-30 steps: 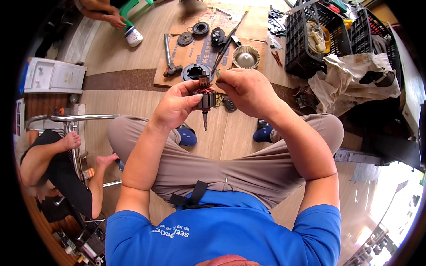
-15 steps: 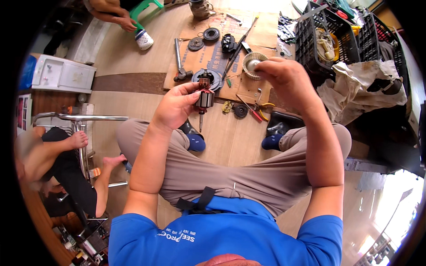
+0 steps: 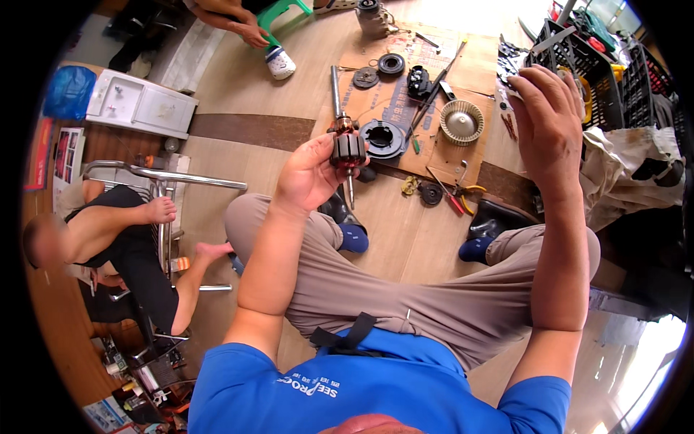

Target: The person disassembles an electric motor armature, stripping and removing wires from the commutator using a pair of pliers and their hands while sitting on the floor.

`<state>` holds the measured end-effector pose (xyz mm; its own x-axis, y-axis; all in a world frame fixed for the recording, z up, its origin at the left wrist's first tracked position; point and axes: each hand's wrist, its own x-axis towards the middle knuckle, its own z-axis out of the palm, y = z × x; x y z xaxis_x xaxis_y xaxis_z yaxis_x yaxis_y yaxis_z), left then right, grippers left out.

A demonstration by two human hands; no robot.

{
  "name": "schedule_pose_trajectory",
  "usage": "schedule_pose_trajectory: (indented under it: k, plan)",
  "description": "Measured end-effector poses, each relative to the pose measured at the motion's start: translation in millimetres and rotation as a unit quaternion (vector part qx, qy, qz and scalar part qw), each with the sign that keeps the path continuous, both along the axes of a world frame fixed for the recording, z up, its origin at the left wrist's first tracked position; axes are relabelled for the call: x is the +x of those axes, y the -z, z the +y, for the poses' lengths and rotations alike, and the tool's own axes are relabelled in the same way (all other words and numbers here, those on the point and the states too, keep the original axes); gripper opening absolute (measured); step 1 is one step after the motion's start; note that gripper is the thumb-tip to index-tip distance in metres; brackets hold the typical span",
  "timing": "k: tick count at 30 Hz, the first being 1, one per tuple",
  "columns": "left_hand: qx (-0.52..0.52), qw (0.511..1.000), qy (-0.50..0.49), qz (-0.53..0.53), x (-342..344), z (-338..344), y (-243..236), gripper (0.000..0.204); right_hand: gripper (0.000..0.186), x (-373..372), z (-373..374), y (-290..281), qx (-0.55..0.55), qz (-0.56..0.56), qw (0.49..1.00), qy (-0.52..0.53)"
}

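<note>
My left hand (image 3: 307, 175) is closed around a motor armature (image 3: 348, 150), its copper commutator pointing away from me and its steel shaft toward me. Just beyond the armature lies a round grey motor cover (image 3: 383, 137) with a hole in its middle. My right hand (image 3: 546, 119) is raised over the floor at the right, fingers bent and apart, with nothing visible in it. Beneath its fingertips is a pile of dark metal pieces (image 3: 508, 50). Thin reddish-brown strips (image 3: 510, 126) lie beside that hand. A white ribbed fan wheel (image 3: 461, 121) rests on the cardboard (image 3: 448, 163).
Pliers (image 3: 468, 199), a screwdriver (image 3: 454, 202) and a small black disc (image 3: 431, 192) lie near my right foot. A hammer (image 3: 335, 90) is at the cardboard's left. Black crates (image 3: 603, 94) and a cloth (image 3: 614, 166) stand right. Another person (image 3: 119, 217) sits left.
My right hand has moved away from the fan wheel, rightward to the metal pile. The left hand still holds the armature. The whole view has shifted, moving the scene rightward.
</note>
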<state>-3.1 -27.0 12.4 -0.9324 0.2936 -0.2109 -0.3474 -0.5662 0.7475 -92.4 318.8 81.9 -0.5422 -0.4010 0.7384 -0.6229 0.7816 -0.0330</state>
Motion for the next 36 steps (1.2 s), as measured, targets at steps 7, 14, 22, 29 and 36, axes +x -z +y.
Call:
schedule_pose_trajectory:
  k: [7,14,22,29,36]
  plan:
    - [0.134,0.981,-0.11,-0.087,-4.4,-3.6,-0.5,0.052,0.018,1.6,6.7,3.8,-0.06,-0.013,0.998,-0.022]
    - [0.158,0.977,-0.132,-0.063,-4.0,-16.0,0.1,0.046,0.012,-18.4,36.1,-1.2,-0.179,-0.008,0.984,-0.015]
    - [0.169,0.975,-0.135,-0.045,-4.6,-26.2,3.6,0.047,0.014,-16.5,69.8,4.7,-0.308,-0.061,0.949,0.029]
    - [0.165,0.979,-0.12,-0.024,-6.4,-23.3,-2.6,0.047,0.014,-18.5,78.6,18.0,-0.328,-0.077,0.941,0.026]
    - [0.179,0.978,-0.105,-0.003,-7.6,-22.2,-1.0,0.047,0.014,-19.8,52.9,44.2,-0.385,-0.179,0.905,-0.035]
